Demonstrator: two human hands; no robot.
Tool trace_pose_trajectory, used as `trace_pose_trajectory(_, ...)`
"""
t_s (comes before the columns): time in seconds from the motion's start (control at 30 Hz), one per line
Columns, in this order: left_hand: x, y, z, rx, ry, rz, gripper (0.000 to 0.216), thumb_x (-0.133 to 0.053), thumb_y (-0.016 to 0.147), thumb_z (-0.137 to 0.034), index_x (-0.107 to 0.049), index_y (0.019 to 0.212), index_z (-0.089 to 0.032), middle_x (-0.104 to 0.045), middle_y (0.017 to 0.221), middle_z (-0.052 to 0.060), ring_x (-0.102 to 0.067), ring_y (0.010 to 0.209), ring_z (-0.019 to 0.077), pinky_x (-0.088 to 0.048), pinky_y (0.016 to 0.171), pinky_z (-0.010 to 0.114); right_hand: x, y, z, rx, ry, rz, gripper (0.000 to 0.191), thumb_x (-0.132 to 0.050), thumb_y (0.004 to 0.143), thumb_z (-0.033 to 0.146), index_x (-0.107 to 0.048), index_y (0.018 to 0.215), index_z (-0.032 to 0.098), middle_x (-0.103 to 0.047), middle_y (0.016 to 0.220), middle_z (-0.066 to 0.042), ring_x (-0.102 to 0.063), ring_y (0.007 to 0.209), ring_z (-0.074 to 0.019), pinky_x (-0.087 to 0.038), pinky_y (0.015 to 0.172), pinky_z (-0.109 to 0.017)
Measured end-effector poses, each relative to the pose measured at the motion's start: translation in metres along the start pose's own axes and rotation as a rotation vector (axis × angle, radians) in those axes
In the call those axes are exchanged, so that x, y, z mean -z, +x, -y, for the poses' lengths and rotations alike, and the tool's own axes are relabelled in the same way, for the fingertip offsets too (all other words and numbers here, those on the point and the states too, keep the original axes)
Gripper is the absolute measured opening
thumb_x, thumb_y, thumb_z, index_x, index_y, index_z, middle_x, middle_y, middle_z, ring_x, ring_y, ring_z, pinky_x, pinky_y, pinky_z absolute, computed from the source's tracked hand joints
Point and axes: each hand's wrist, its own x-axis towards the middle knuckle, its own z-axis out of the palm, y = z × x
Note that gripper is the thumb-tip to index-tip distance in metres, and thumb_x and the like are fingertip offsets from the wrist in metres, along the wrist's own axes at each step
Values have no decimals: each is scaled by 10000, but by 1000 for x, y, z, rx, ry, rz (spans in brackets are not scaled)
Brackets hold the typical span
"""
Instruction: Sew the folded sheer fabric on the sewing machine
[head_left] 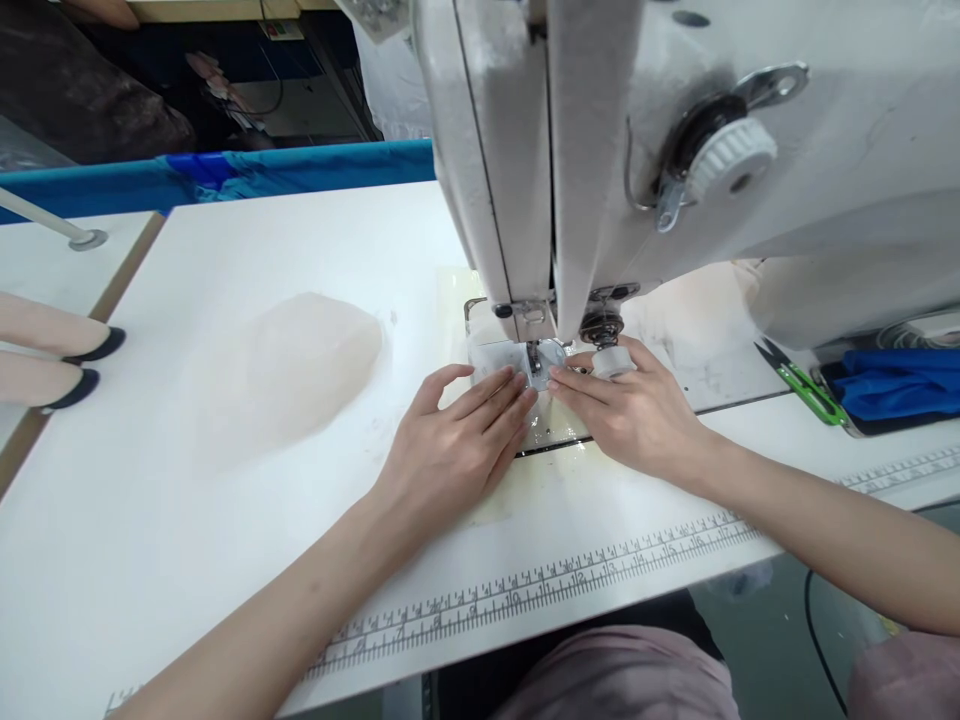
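Note:
Both hands work at the needle of a white sewing machine (499, 150). A small, pale, see-through piece of cloth (495, 357) lies under the presser foot (534, 358). My left hand (457, 435) rests flat to the left of the foot, fingertips pressing on the cloth, thumb spread away. From the other side, my right hand (634, 405) reaches in with its fingers stretched out, their tips at the cloth's right edge beside the foot. A white knob on the machine hides part of the right fingers. The needle tip is too small to make out.
A sheer beige piece (315, 365) lies left on the white table (187, 560), whose front edge bears a ruler (510, 600). Green thread snips (810, 390) and a tray with blue cloth (900, 380) sit right. Two beige, black-tipped long things (52, 335) lie far left.

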Motion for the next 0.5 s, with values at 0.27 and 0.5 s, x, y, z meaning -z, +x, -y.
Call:
trace_pose_trajectory(0.27,0,1,1,22,-14,6,285,-495,925,-177,-597,1191,-166,-666,1171,93,-631,1104,225,-421,967,452,-1,1,-1,-27,-14,23,309,-434,889,41,-699,971,177,-741,957,-15,-634,921,-175,-414,971,-431)
trace_pose_trajectory(0.5,-2,2,2,29,-22,-2,285,-503,921,-167,-599,1188,-139,-666,1171,106,-631,1104,233,-416,970,463,-2,2,0,-33,-34,43,309,-439,882,37,-698,989,166,-740,975,-24,-633,955,-184,-402,996,-429)
